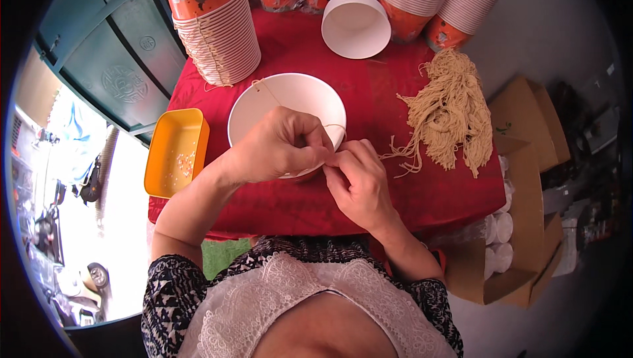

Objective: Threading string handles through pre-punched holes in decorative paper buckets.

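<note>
A white-lined paper bucket (247, 117) stands open end up on the red cloth in front of me. A thin beige cord (262, 88) passes over its far-left rim and runs down inside toward my left hand. More of the cord loops at the bucket's right rim. My left hand (290, 146) reaches across the bucket, thumb and fingers pinched together. At the near-right rim my right hand (359, 179) is closed too, its fingertips meeting the left ones. Both pinch the cord, though its end is hidden between the fingers.
A yellow tray (151, 167) with small pale bits lies at the left. Behind stands a stack of orange-and-white buckets (221, 45) with cords hanging, beside several more stacks and a tipped bucket (356, 25). A cord bundle (452, 111) lies right, above an open carton (527, 206).
</note>
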Available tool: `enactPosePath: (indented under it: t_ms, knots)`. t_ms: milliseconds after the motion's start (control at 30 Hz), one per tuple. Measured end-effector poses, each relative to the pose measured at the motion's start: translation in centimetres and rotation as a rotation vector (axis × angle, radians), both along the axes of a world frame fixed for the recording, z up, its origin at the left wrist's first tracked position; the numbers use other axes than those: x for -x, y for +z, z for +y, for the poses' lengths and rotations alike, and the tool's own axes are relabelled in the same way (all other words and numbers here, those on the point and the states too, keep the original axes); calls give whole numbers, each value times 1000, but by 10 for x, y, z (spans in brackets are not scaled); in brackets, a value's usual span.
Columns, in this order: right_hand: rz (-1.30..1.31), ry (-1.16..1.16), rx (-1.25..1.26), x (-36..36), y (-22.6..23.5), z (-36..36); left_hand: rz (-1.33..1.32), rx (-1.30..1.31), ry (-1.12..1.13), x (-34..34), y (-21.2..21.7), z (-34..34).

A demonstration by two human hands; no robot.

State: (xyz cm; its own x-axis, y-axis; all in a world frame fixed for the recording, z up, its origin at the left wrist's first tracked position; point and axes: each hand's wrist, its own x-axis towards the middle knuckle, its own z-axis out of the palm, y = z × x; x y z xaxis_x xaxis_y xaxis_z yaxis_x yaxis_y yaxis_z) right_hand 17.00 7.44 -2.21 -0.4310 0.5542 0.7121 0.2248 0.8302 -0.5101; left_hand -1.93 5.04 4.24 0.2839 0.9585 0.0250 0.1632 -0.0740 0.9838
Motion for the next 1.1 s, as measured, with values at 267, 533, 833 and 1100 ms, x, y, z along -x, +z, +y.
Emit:
enactPosePath:
  t_ms: [267, 533, 833, 1100]
  knots:
    - [-105, 59, 37, -14, 12, 4, -83, 171, -78, -1, 8, 2]
    - [-104, 76, -16, -31, 52, 11, -134, 191, -95, 6, 2, 6]
    - [-15, 329, -170, 3, 61, 30, -79, 75, -128, 5, -6, 8]
    - [52, 91, -101, -6, 52, 32, -103, 109, -88, 2, -6, 4]
